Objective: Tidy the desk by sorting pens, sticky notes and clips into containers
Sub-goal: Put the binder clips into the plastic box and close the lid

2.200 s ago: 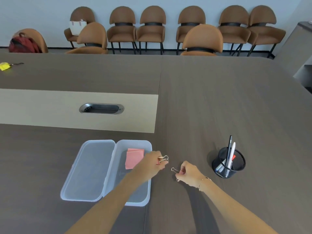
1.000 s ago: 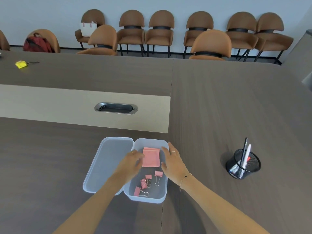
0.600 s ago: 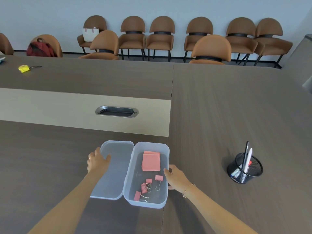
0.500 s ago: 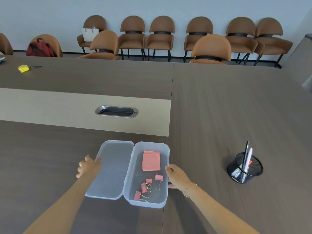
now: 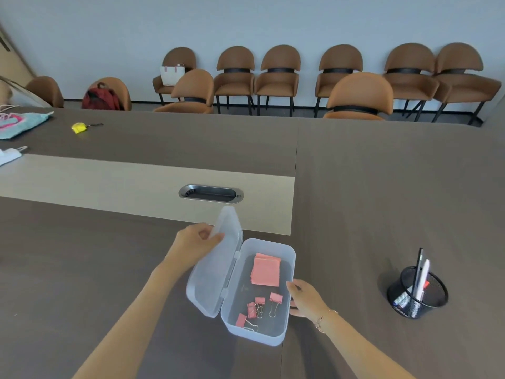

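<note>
— What's on the far left from where you sit?

— A teal and pink cloth (image 5: 23, 124) at the edge of the tabletop (image 5: 382, 187), and near it a small yellow thing (image 5: 78, 127) that I cannot identify. Both are well apart from the work area.

— And the left hand?

— My left hand (image 5: 195, 240) has its fingers (image 5: 216, 237) pinched on the far edge of the clear lid (image 5: 216, 272). The lid is hinged along the box's left side and is tilted up, roughly halfway to vertical, off the tabletop.

— Where are the things being sorted?

— In the clear plastic box (image 5: 273, 336), which sits on the dark tabletop in front of me. A stack of pink sticky notes (image 5: 265, 269) lies flat in the far half. The pink binder clips (image 5: 258, 309) lie loose in the near half, several bunched together and touching.

— Right hand?

— My right hand (image 5: 304, 300) rests against the box's right wall. The thumb sits at the rim and the fingers curl around the outside. I cannot tell how firmly it grips. A thin bracelet (image 5: 322, 320) is on that wrist.

— Anything further right?

— A black mesh cup (image 5: 418, 295) stands well apart from the box, with the pens (image 5: 419, 273) upright in it. Brown chairs (image 5: 278, 75) line the wall behind the tabletop.
</note>
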{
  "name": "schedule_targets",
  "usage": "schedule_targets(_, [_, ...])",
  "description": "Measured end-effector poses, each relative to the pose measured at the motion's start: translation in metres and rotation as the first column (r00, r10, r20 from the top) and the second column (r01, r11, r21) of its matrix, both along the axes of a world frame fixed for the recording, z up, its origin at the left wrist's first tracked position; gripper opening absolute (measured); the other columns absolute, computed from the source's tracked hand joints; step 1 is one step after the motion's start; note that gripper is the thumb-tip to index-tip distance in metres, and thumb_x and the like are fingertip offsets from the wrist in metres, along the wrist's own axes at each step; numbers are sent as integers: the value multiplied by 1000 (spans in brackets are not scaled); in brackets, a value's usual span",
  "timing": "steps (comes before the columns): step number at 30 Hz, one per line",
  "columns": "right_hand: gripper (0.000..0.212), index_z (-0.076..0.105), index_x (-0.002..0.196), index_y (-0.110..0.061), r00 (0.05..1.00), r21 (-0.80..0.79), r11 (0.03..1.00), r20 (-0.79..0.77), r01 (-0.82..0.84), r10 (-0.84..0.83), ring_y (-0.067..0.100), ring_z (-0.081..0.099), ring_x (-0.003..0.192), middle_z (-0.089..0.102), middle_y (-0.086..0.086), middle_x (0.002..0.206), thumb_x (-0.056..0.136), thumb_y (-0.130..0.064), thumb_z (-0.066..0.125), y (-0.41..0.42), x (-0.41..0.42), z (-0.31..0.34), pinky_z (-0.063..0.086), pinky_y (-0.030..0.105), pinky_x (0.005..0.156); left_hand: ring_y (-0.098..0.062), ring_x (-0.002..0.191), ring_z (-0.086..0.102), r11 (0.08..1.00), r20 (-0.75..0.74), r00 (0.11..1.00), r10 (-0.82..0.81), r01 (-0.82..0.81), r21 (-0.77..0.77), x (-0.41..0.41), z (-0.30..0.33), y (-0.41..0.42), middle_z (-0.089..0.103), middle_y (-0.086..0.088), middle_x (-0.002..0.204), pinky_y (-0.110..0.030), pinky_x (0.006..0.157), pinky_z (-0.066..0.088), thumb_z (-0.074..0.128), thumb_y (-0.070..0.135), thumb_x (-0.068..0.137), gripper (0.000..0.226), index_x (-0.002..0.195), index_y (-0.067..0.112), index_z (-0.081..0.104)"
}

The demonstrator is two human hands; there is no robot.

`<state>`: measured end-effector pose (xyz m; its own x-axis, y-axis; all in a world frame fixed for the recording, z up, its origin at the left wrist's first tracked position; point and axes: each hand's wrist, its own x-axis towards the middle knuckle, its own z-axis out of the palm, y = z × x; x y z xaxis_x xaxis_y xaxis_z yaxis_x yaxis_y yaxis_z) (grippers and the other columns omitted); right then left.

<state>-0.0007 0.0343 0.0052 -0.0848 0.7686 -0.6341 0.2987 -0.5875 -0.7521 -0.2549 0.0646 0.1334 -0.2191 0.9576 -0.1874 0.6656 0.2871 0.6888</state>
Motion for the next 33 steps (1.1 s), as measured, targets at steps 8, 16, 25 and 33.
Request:
schedule_targets(8, [30, 53, 118, -10, 983, -93, 992, -161, 80, -94, 23, 63, 100, 64, 11, 112, 99, -29, 40, -2, 10, 11, 53, 21, 65, -14, 94, 63, 1000, 250, 968, -5, -3, 31, 71, -28, -13, 66, 9, 105, -22, 77, 49, 62, 48, 83, 33, 108, 26, 66])
schedule_targets(16, [22, 62, 92, -21, 959, -84, 989, -247, 119, -136, 14, 65, 90, 68, 9, 104, 93, -40, 51, 0, 25, 17, 56, 26, 79, -26, 136, 33, 974, 6, 1000, 13, -11, -228, 80, -88, -21, 29, 1, 148, -50, 101, 47, 68, 57, 69, 84, 140, 30, 33])
schedule_targets(25, [22, 69, 103, -13, 986, 52, 992, -127, 114, -107, 31, 65, 105, 69, 18, 112, 84, -14, 58, 4, 14, 16, 54, 47, 94, -28, 127, 48, 970, -51, 999, 1, -14, -242, 92, -98, -20, 41, -6, 141, -44, 95, 47, 68, 60, 69, 99, 147, 34, 12])
schedule_targets(33, [17, 68, 79, -22, 985, 36, 990, -116, 134, -129, 27, 64, 87, 66, 25, 112, 80, -10, 58, 9, 17, 20, 54, 48, 92, -30, 120, 55, 970, -106, 994, 3, -29, -242, 98, -100, -18, 42, -7, 140, -44, 93, 47, 65, 62, 70, 97, 146, 35, 11])
